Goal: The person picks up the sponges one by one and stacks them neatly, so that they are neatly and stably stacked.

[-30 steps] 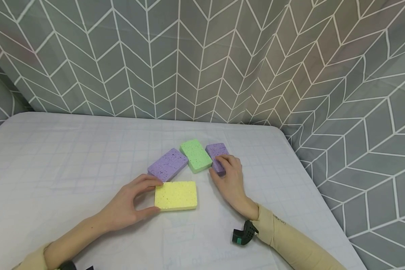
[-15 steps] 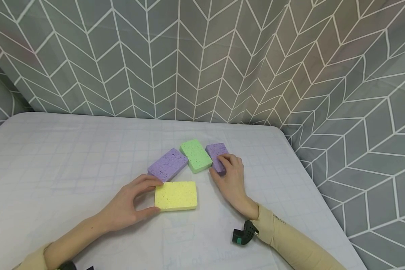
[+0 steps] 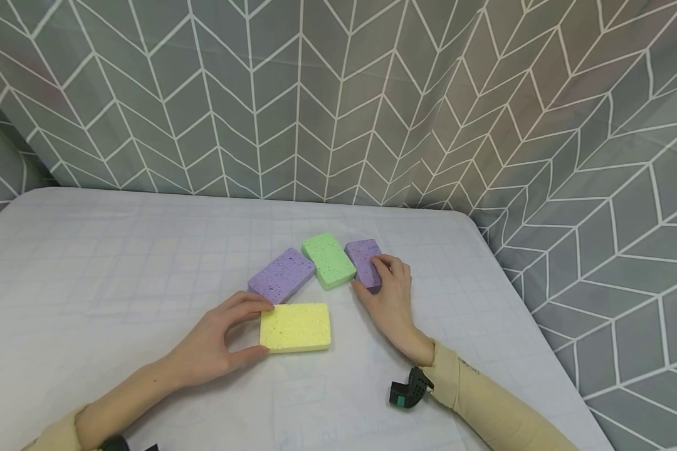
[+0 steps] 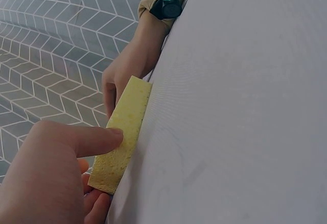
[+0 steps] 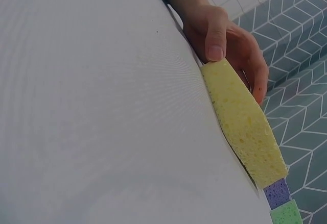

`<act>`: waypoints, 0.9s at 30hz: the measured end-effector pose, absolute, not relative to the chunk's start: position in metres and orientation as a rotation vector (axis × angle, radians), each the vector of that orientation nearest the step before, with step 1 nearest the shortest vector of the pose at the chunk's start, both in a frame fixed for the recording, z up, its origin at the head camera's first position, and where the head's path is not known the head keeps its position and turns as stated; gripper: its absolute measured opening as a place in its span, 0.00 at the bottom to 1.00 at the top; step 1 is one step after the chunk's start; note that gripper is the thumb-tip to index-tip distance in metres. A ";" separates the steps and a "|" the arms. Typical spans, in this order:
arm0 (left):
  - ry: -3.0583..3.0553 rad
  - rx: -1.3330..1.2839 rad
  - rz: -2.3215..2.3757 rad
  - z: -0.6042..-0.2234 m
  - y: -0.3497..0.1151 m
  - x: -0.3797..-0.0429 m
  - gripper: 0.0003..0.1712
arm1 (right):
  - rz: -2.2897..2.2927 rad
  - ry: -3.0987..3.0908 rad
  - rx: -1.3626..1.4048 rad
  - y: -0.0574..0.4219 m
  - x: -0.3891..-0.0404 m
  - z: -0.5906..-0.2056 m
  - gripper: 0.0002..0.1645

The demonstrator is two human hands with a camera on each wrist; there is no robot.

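Note:
Near the table's middle, my left hand point(image 3: 214, 338) holds the left end of a yellow sponge point(image 3: 296, 327), thumb on the near edge and fingers on the far edge. The left wrist view shows the thumb against this yellow sponge point(image 4: 125, 127). Farther right, my right hand point(image 3: 392, 300) has its thumb at the near end of a purple sponge point(image 3: 362, 252) and curled fingers at its right side, covering part of it. A green sponge point(image 3: 328, 260) lies just left of that one. Another purple sponge point(image 3: 282, 274) sits behind the yellow sponge, its corner close to the green one.
All the sponges lie flat on a white-covered table point(image 3: 118, 269). A grey curtain point(image 3: 259, 94) with white chevron lines hangs behind the table and along its right side. A black wrist device point(image 3: 409, 388) sits at the right cuff.
My right hand's fingers have slid slightly right across the purple sponge, uncovering more of its top. The left hand and the other sponges stay in place.

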State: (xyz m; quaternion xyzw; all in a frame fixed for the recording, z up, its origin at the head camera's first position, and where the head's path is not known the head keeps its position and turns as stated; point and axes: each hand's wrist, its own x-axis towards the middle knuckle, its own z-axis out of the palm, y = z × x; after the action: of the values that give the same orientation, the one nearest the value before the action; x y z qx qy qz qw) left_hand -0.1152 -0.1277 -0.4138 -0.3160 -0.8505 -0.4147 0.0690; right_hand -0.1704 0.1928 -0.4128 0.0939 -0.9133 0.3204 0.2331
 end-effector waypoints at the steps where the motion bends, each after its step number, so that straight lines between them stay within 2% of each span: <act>1: -2.559 -0.952 -1.248 -0.414 -0.128 -0.115 0.36 | 0.881 -2.515 0.252 0.193 -0.171 -0.413 0.34; 27: -2.572 -0.959 -1.242 -0.413 -0.128 -0.116 0.35 | 1.015 -2.659 -0.039 0.193 -0.171 -0.407 0.50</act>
State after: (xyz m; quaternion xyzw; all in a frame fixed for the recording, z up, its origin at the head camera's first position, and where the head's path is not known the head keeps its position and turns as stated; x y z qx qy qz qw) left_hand -0.1156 -0.1284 -0.4131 -0.3177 -0.8519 -0.4113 0.0643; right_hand -0.1711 0.1934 -0.4066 -0.0134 -0.9240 0.3528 0.1469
